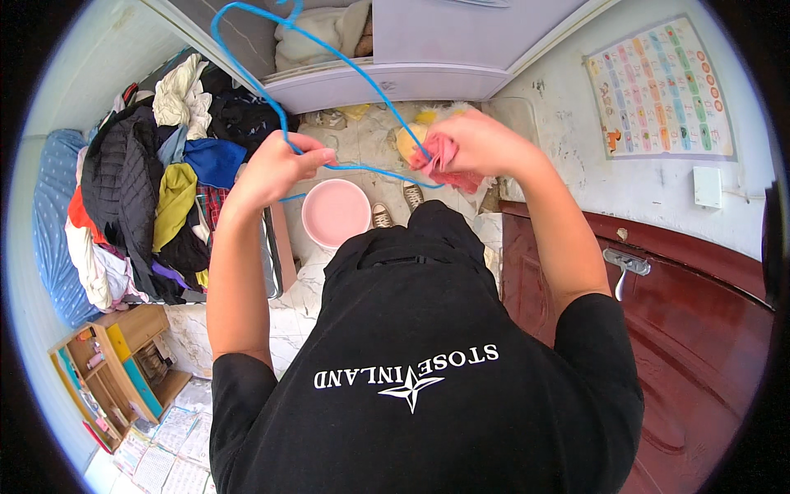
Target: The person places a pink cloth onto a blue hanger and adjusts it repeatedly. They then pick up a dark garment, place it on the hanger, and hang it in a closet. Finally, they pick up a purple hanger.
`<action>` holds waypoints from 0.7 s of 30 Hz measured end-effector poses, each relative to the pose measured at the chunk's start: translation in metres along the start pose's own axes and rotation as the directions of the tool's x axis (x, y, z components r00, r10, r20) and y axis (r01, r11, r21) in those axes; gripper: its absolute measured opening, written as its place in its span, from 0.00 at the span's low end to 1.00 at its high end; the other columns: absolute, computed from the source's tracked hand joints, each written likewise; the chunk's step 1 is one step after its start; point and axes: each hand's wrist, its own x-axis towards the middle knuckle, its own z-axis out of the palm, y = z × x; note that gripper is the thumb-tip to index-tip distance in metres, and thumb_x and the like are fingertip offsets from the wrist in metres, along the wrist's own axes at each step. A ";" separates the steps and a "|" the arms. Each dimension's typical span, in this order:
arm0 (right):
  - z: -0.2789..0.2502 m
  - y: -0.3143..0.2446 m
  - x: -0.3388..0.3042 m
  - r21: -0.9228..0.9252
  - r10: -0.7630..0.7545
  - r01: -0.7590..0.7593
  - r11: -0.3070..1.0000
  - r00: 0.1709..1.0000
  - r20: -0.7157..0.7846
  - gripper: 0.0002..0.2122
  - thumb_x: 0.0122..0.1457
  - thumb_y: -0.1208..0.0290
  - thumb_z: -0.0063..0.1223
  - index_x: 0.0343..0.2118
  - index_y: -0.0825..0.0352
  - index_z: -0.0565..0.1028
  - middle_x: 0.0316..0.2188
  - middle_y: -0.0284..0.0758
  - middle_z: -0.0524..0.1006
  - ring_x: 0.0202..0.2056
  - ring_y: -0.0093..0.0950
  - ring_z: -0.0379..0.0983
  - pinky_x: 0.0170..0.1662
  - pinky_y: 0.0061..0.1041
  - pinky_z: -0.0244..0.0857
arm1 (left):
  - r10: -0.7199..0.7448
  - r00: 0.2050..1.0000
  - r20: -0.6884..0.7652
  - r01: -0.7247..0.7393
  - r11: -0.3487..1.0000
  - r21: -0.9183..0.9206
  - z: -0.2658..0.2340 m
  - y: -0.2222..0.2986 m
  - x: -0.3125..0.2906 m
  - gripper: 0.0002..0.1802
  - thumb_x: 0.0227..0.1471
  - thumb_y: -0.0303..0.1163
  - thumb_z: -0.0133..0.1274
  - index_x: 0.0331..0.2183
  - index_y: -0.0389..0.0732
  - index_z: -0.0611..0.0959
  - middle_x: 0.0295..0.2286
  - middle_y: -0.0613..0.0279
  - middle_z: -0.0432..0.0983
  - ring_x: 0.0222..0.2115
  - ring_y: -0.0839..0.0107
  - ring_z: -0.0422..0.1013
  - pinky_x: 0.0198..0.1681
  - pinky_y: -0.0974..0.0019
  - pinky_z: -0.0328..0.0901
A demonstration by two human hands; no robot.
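Note:
A blue wire clothes hanger [362, 76] is stretched out in front of me, its hook toward the top of the view. My left hand [278, 169] pinches the hanger at its left side, thumb and fingers closed. On the opposite side, my right hand [473, 144] is closed around a crumpled pink cloth [439, 154], which wraps the hanger's wire there. Below the hanger, a round pink basin [336, 214] stands on the floor just in front of my shoes.
Heaped clothes [123, 173] fill the left side. A wooden shelf unit [115, 370] stands at lower left. Ahead is a pale cabinet [436, 41] with an open compartment. To the right are a dark red door [683, 346] with a handle and a wall chart [662, 95].

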 end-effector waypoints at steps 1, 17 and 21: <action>0.005 0.001 0.003 -0.051 -0.053 0.056 0.997 0.997 0.054 0.11 0.53 0.70 0.69 0.39 0.66 0.84 0.36 0.37 0.87 0.33 0.30 0.84 0.39 0.27 0.76 | 0.007 1.000 0.011 -0.008 0.997 0.082 0.002 0.007 -0.001 0.13 0.58 0.38 0.63 0.32 0.36 0.91 0.18 0.68 0.73 0.21 0.79 0.65 0.26 0.68 0.62; 0.032 0.003 0.033 0.654 0.136 0.271 0.706 0.855 -0.501 0.19 0.53 0.73 0.76 0.46 0.70 0.80 0.40 0.29 0.83 0.42 0.18 0.77 0.50 0.24 0.73 | 0.165 0.984 0.061 -0.176 0.910 0.376 0.050 -0.046 0.051 0.13 0.54 0.40 0.64 0.34 0.41 0.92 0.25 0.47 0.83 0.29 0.49 0.81 0.36 0.50 0.72; 0.036 0.009 0.022 0.672 0.119 0.127 0.729 0.944 -0.307 0.17 0.54 0.75 0.74 0.45 0.69 0.78 0.39 0.28 0.82 0.41 0.18 0.76 0.50 0.24 0.72 | 0.153 0.988 0.034 -0.153 0.988 0.011 0.035 -0.055 0.049 0.13 0.56 0.38 0.65 0.33 0.37 0.91 0.21 0.61 0.82 0.21 0.74 0.73 0.29 0.63 0.68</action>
